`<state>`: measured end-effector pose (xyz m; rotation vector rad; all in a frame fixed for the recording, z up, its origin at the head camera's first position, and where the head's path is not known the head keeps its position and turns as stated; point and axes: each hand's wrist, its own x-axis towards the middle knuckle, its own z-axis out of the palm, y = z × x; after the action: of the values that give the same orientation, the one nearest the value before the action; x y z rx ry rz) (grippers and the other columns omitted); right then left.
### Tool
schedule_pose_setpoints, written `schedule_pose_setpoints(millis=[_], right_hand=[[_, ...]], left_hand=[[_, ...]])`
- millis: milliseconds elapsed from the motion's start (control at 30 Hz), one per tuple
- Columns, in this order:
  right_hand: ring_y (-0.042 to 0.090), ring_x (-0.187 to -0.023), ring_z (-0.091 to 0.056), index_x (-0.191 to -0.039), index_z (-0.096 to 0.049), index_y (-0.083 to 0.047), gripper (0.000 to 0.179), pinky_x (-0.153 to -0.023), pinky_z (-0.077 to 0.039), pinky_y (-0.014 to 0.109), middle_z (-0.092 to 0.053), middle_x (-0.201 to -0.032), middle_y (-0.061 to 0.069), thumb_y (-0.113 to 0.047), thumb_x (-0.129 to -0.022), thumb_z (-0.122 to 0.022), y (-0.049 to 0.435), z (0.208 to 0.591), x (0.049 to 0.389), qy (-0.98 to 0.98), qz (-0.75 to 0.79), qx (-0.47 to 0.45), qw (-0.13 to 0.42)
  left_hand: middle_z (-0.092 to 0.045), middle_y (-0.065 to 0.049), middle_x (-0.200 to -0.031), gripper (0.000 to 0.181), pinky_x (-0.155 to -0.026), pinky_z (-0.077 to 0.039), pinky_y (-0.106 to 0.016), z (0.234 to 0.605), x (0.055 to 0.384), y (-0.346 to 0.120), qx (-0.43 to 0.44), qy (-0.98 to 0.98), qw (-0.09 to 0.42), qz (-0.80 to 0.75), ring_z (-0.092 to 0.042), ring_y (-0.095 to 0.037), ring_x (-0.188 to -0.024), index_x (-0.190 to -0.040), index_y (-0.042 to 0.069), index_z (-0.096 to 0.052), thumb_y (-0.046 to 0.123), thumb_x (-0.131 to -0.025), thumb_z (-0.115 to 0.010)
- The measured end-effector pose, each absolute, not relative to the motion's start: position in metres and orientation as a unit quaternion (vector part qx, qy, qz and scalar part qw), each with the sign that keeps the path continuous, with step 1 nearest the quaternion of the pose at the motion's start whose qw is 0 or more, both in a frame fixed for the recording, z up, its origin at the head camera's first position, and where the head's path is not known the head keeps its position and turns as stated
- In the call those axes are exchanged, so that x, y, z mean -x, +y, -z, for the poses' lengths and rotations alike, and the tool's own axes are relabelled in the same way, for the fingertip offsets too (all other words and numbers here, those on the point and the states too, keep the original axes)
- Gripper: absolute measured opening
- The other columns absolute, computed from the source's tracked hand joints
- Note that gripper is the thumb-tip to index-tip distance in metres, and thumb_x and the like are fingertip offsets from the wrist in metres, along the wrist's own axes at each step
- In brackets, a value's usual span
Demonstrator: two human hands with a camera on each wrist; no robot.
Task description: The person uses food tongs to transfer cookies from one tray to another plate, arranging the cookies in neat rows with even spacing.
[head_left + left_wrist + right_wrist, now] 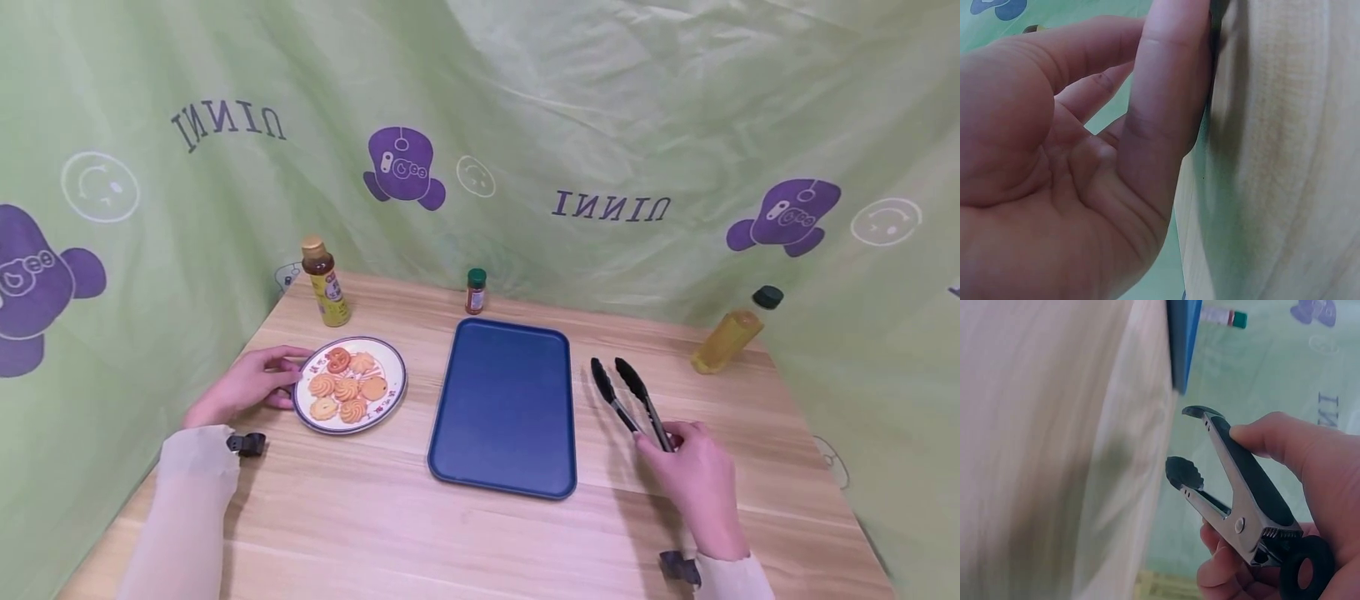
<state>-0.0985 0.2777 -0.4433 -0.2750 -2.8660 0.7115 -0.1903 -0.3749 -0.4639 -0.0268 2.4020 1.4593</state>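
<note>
My left hand (255, 382) holds the left rim of a round white plate (390, 367) with a blue edge. The plate bears several cookies (347, 388), some of them swirled. In the left wrist view the bent fingers (1160, 94) of this hand lie close to the tabletop; the plate is hidden there. On the other side, my right hand (697, 479) grips black-tipped metal tongs (626, 410) by their handle end. The tongs' jaws are spread with nothing between them, above the table, as the right wrist view also shows. Between both hands lies a blue rectangular tray (504, 408) with nothing on it.
A yellow-labelled sauce bottle (328, 292) stands behind the plate. A small green-capped jar (476, 293) is behind the tray. At the right back is a black-capped bottle of yellow liquid (727, 340). Green printed curtains (480, 242) enclose the wooden table (360, 517).
</note>
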Motion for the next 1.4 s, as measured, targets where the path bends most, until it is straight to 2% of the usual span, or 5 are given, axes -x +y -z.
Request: schedule_pose_setpoints(millis=[167, 400, 700, 967, 1400], right_hand=[[0.042, -0.094, -0.071, -0.124, -0.078, 0.008, 0.057, -0.077, -0.057, 0.054, -0.075, -0.112, 0.029, -0.039, -0.094, -0.088, 0.289, 0.449, 0.099, -0.96, -0.24, 0.102, 0.098], [0.049, -0.095, -0.072, -0.125, -0.076, 0.012, 0.058, -0.079, -0.059, 0.06, -0.074, -0.115, 0.035, -0.034, -0.092, -0.089, 0.297, 0.456, 0.099, -0.962, -0.226, 0.107, 0.112], [0.046, -0.087, -0.071, -0.12, -0.077, 0.012, 0.058, -0.067, -0.056, 0.054, -0.074, -0.105, 0.032, -0.036, -0.09, -0.088, 0.304, 0.46, 0.097, -0.962, -0.213, 0.13, 0.107], [0.048, -0.087, -0.071, -0.118, -0.078, 0.011, 0.055, -0.071, -0.058, 0.059, -0.074, -0.103, 0.032, -0.035, -0.09, -0.088, 0.304, 0.461, 0.094, -0.963, -0.212, 0.132, 0.104], [0.047, -0.084, -0.07, -0.11, -0.079, 0.011, 0.047, -0.069, -0.057, 0.059, -0.072, -0.096, 0.028, -0.03, -0.088, -0.089, 0.304, 0.462, 0.091, -0.962, -0.215, 0.124, 0.113]], left_hand=[[-0.06, -0.025, -0.133, 0.058, -0.08, -0.076, -0.036, 0.464, 0.188, -0.375, 0.013, 0.839, 0.169, -0.517, -0.075, -0.015, -0.089, -0.169, -0.005, -0.039, 0.003, -0.115, -0.057], [-0.059, -0.025, -0.133, 0.057, -0.08, -0.076, -0.036, 0.466, 0.188, -0.376, 0.014, 0.835, 0.168, -0.524, -0.075, -0.014, -0.09, -0.169, -0.006, -0.039, 0.002, -0.115, -0.056], [-0.06, -0.026, -0.133, 0.056, -0.079, -0.076, -0.035, 0.464, 0.19, -0.374, 0.013, 0.841, 0.169, -0.513, -0.075, -0.015, -0.09, -0.168, -0.005, -0.04, 0.003, -0.115, -0.056], [-0.06, -0.027, -0.133, 0.056, -0.079, -0.076, -0.035, 0.462, 0.189, -0.373, 0.01, 0.842, 0.17, -0.512, -0.075, -0.015, -0.089, -0.168, -0.006, -0.04, 0.002, -0.115, -0.056], [-0.059, -0.025, -0.13, 0.056, -0.08, -0.076, -0.036, 0.462, 0.188, -0.374, 0.007, 0.838, 0.167, -0.519, -0.075, -0.014, -0.088, -0.167, -0.007, -0.04, 0.001, -0.114, -0.056]])
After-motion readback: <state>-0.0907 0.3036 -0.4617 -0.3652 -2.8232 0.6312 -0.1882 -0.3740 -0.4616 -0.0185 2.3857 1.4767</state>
